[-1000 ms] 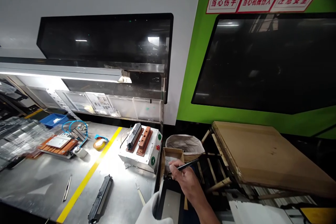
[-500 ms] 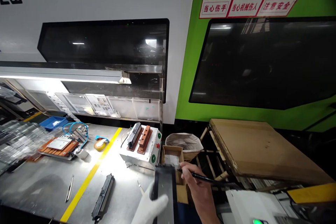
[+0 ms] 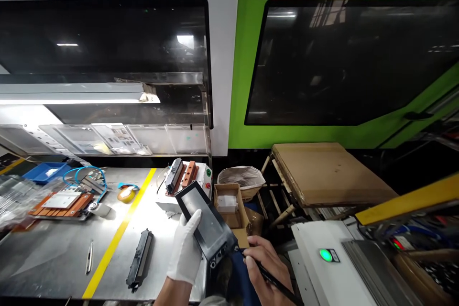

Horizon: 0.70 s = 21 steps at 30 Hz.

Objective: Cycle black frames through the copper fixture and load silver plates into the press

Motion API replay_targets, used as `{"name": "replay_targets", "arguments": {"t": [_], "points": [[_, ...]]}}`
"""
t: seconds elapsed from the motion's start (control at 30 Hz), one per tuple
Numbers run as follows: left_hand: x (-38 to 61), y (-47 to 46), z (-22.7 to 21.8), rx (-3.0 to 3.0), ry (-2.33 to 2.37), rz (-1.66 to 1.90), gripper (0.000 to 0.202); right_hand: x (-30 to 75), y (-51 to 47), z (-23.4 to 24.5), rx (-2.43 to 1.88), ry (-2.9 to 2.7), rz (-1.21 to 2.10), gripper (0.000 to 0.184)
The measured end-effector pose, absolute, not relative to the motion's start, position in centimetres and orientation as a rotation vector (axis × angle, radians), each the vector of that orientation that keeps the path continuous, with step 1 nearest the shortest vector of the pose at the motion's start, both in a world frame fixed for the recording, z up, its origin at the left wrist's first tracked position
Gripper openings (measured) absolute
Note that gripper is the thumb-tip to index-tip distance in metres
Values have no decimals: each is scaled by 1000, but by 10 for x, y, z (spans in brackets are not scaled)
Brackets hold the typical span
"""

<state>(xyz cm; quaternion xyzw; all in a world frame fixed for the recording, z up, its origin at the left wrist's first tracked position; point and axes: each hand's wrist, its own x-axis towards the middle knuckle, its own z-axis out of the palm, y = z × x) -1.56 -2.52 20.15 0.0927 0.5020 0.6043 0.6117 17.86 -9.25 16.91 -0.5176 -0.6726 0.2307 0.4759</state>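
My left hand, in a white glove, grips a black-framed glass panel by its long edge and holds it tilted above the front of the steel workbench. My right hand, bare, pinches a slim black pen low in the view. The pen's tip sits at the panel's lower corner, touching it or very nearly so. The panel's underside is hidden.
A white fixture with copper blocks stands just behind the panel. On the bench lie a black bar, an orange plate and a tape roll. A cardboard box and a white machine with a green button stand to the right.
The panel has swung up from upright at the bench edge to a tilted hold, showing my gloved hand. The pen hand has moved to the panel's lower corner, and the view has tipped downward.
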Motion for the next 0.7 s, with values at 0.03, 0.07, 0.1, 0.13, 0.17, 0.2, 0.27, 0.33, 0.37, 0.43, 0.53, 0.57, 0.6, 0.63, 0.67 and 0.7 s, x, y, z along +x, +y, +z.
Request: {"name": "replay_targets", "arguments": {"t": [0.03, 0.07, 0.1, 0.13, 0.17, 0.2, 0.27, 0.33, 0.37, 0.43, 0.53, 0.57, 0.6, 0.63, 0.67, 0.7], "points": [[-16, -25, 201, 238, 1162, 1397, 55, 179, -92, 169, -1270, -1665, 550, 14], [-16, -26, 201, 257, 1170, 1402, 56, 179, -92, 169, -1276, -1672, 538, 14], [-16, -26, 201, 264, 1181, 1405, 55, 179, -93, 170, -1280, -1673, 527, 15], [-16, -26, 202, 273, 1188, 1408, 55, 179, -94, 171, -1275, -1672, 511, 17], [-17, -26, 202, 276, 1193, 1410, 55, 178, -94, 173, -1258, -1692, 498, 17], [-18, -25, 202, 277, 1190, 1412, 55, 177, -94, 175, -1224, -1727, 482, 15], [-19, -25, 204, 265, 1174, 1433, 54, 173, -91, 178, -1112, -1832, 443, 11], [-19, -25, 205, 239, 1151, 1460, 52, 166, -86, 180, -979, -1944, 404, 19], [-19, -25, 206, 217, 1148, 1466, 51, 162, -83, 180, -923, -1986, 383, 24], [-19, -26, 209, 182, 1140, 1470, 51, 153, -79, 178, -850, -2058, 355, 29], [-19, -27, 212, 164, 1117, 1497, 53, 140, -80, 173, -859, -2000, 373, 23], [-20, -27, 212, 140, 1114, 1498, 52, 138, -82, 172, -879, -1920, 408, 18], [-22, -26, 212, 110, 1117, 1488, 49, 136, -85, 171, -888, -1820, 455, 14], [-24, -26, 211, 76, 1127, 1466, 47, 137, -88, 170, -881, -1704, 508, 12], [-27, -25, 210, 43, 1137, 1442, 45, 139, -90, 170, -869, -1588, 568, 12], [-30, -24, 209, 22, 1146, 1416, 45, 142, -92, 170, -860, -1480, 633, 13]]}}
